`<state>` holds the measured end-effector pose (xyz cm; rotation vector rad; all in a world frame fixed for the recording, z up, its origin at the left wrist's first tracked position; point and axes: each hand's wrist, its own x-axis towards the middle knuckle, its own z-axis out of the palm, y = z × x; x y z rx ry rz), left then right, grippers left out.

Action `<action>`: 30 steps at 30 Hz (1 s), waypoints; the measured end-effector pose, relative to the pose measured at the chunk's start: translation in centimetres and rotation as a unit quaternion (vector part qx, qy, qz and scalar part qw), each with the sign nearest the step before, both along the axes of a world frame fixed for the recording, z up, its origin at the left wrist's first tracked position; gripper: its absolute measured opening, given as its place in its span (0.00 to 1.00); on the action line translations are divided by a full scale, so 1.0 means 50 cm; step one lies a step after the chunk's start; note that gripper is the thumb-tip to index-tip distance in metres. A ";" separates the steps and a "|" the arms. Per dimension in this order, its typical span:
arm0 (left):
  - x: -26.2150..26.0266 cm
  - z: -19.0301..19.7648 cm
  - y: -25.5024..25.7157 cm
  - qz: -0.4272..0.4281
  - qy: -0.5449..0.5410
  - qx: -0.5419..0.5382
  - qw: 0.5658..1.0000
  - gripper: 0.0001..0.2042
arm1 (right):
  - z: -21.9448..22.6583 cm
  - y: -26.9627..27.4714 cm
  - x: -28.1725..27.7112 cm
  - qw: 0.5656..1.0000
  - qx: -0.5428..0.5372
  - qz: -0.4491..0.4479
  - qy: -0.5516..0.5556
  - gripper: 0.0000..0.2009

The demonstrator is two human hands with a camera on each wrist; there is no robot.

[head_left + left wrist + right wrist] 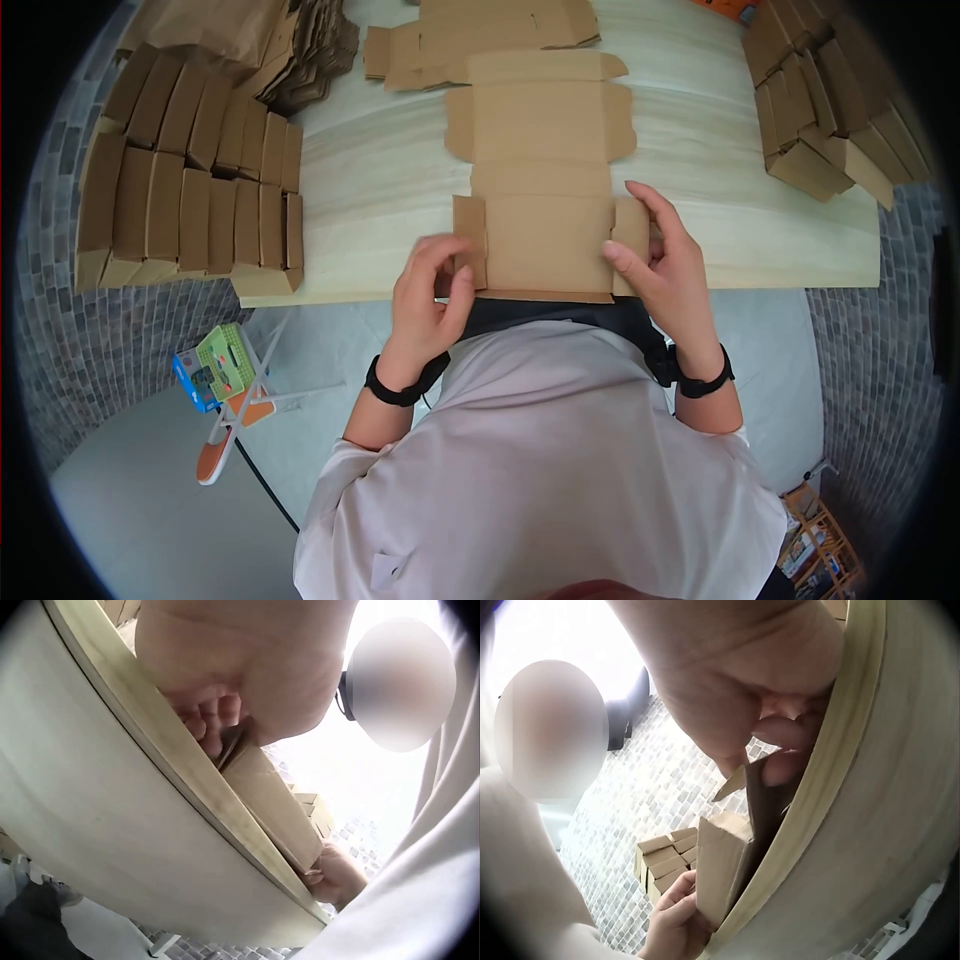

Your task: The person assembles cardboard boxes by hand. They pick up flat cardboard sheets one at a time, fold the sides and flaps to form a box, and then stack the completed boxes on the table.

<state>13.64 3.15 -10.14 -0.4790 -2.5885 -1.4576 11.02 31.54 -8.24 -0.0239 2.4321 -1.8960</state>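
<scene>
A partly folded cardboard box blank [548, 240] lies at the table's near edge, its long lid panels [535, 120] stretched flat away from the person. Its left side flap [469, 225] is raised, and the left hand [430, 290] pinches it between thumb and curled fingers. On the opposite side, the right hand [665, 265] grips the right side flap [628, 225], thumb on the inner side and fingers outside. In the left wrist view the front panel [274, 806] stands up along the table edge. Cardboard [761, 799] also shows between thumb and fingers in the right wrist view.
Folded boxes [190, 190] are stacked at the table's left, with more boxes [830, 100] at the right. Flat blanks [490, 35] lie at the back, beside a pile of brown cardboard pieces [310, 50]. A folding stool [240, 400] stands on the floor at left.
</scene>
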 end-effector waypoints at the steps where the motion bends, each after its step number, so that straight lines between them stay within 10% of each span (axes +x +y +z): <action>1: 0.000 0.006 0.015 -0.004 0.001 0.000 1.000 0.23 | 0.002 -0.007 0.002 1.000 0.000 -0.004 0.001 0.28; 3: -0.007 0.034 0.044 0.111 -0.133 0.124 0.977 0.32 | 0.014 -0.019 0.003 0.996 -0.058 -0.053 -0.030 0.27; 10: -0.053 0.069 0.037 0.066 -0.314 0.216 0.922 0.38 | 0.007 -0.003 -0.012 0.998 0.001 0.036 -0.046 0.31; 16: -0.073 0.044 0.054 0.042 -0.227 0.243 0.942 0.34 | -0.005 -0.013 -0.011 0.994 -0.101 0.002 -0.046 0.32; 30: -0.051 0.060 0.069 0.083 -0.185 0.099 0.974 0.31 | 0.006 -0.026 -0.009 0.993 0.101 0.046 0.046 0.28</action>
